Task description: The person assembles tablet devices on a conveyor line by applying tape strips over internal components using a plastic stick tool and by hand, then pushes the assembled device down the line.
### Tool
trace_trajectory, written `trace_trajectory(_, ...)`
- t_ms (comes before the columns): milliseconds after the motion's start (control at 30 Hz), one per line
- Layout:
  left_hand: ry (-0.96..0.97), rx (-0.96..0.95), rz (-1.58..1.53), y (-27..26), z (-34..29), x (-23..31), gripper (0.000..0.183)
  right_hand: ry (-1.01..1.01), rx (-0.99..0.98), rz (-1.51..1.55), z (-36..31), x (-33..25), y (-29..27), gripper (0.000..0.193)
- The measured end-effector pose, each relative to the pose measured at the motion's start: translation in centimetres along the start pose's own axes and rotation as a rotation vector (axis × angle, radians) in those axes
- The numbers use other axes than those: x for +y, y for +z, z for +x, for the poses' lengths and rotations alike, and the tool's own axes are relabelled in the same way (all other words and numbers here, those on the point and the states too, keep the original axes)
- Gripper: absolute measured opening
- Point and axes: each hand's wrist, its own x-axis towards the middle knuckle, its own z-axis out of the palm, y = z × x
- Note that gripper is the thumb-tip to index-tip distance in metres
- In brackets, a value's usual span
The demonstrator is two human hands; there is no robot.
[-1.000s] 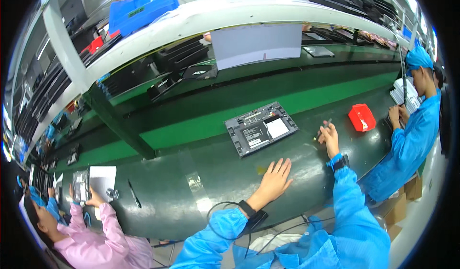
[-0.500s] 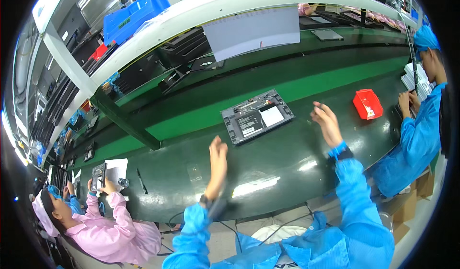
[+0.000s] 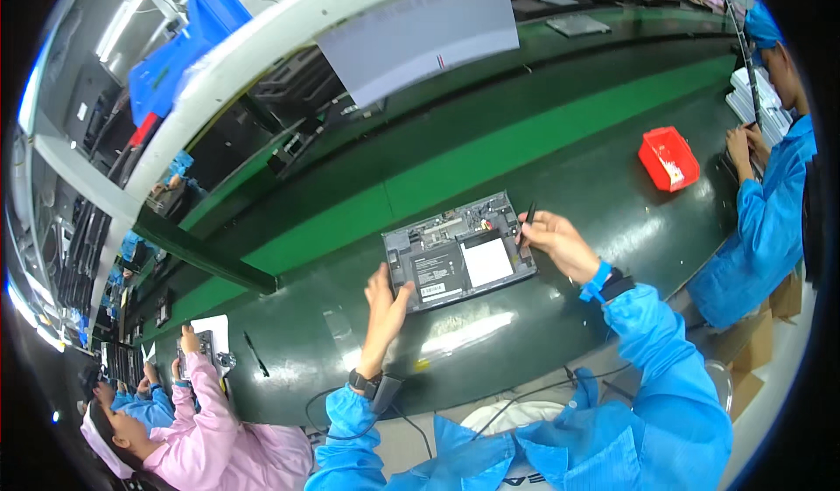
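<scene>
An opened laptop base [image 3: 442,259] lies on the green workbench with its inside facing up. It shows a black battery [image 3: 429,274], circuit boards along the far side and a white rectangular piece [image 3: 486,262]. My left hand [image 3: 385,307] is at its left edge, thumb and fingers apart; whether it touches the edge I cannot tell. At the right edge, my right hand [image 3: 560,244] pinches a slim black pen-like tool [image 3: 530,214], which points up. The tool's lower end is mostly hidden by the fingers.
A red bin [image 3: 668,158] stands to the right, near a co-worker in blue [image 3: 757,202]. Another in pink [image 3: 219,421] works at the left, beside paper and a black pen-like tool [image 3: 255,354]. A white shelf frame [image 3: 280,49] crosses above the bench.
Both hands have come in to the laptop base, the left to its left edge and the right to its right edge. The black tool now shows in my right hand. The view has shifted.
</scene>
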Motion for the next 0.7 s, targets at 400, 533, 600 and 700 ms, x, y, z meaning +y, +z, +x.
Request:
trace_trajectory(400, 0.57, -0.139, 0.182, 10.0, 5.4, 9.8, 0.055, -0.403, 0.124, -0.389, 11.8, 2.8, -1.1, 0.036)
trace_trajectory(533, 0.643, -0.134, 0.098, 10.0, 5.2, 8.4, 0.049, -0.477, 0.181, -0.429, 11.2, 4.7, -0.4, 0.035)
trace_trajectory(600, 0.736, -0.14, 0.066, 9.5, 5.0, 8.9, 0.046, -0.449, 0.169, -0.438, 10.9, 4.0, 0.2, 0.036)
trace_trajectory(700, 0.824, -0.11, 0.207, 9.9, 5.2, 8.6, 0.043, -0.403, 0.203, -0.369, 10.5, 3.4, 1.4, 0.035)
